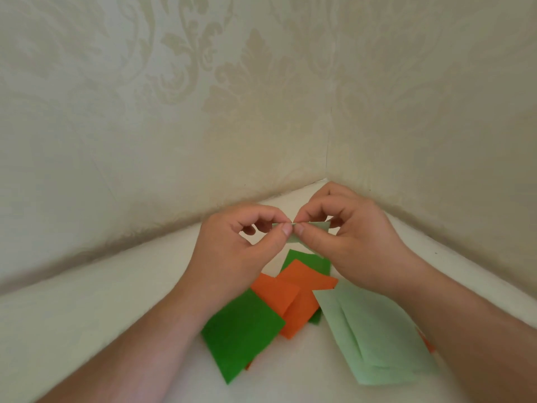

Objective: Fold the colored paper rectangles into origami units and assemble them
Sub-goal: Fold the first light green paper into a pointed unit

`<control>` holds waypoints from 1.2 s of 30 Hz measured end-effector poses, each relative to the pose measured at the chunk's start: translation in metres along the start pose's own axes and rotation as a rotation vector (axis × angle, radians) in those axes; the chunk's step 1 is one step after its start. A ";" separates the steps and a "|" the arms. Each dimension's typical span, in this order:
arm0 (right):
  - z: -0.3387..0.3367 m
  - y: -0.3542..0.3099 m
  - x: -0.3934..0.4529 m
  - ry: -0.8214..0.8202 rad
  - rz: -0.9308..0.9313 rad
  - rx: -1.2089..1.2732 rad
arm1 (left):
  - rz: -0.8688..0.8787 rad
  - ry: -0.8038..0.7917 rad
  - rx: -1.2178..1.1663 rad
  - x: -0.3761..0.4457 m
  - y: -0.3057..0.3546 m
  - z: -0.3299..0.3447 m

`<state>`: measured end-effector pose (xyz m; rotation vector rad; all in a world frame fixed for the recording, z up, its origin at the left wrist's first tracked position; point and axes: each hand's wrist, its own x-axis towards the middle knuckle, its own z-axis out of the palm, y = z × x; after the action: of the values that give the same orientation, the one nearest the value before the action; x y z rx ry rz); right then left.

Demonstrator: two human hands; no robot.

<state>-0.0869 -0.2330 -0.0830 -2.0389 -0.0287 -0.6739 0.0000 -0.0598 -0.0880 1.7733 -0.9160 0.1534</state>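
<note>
Both hands, left hand (232, 242) and right hand (348, 239), are pinching a small pale green folded paper strip (315, 226) above the orange creased paper rectangle (290, 298), while dark green (241, 330) and pale green sheets (374, 335) beside it are lying unassembled, suggesting early-stage folding.

Patterned wallpaper (203, 82), white tabletop (87, 315)

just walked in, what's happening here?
A person is folding origami. Left hand and right hand together pinch a small pale green paper piece above a white surface. Dark green, orange and light green sheets lie below, overlapping, not yet assembled.
</note>
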 end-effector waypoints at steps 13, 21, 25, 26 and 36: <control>-0.005 0.003 0.005 0.069 0.207 0.226 | -0.157 0.033 -0.252 0.006 -0.006 -0.002; 0.005 0.003 0.006 0.104 0.427 0.626 | -0.028 -0.044 -0.177 -0.001 -0.001 0.003; 0.011 0.000 0.004 0.054 0.454 0.700 | -0.100 -0.113 -0.231 -0.003 -0.004 0.010; 0.011 0.000 0.004 0.042 0.447 0.689 | -0.127 -0.104 -0.245 -0.002 -0.005 0.011; -0.007 0.003 0.008 -0.097 0.436 0.674 | -0.188 -0.215 -0.406 0.000 0.002 0.002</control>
<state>-0.0823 -0.2424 -0.0791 -1.3583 0.1157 -0.2367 -0.0020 -0.0621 -0.0874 1.5002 -0.8549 -0.3293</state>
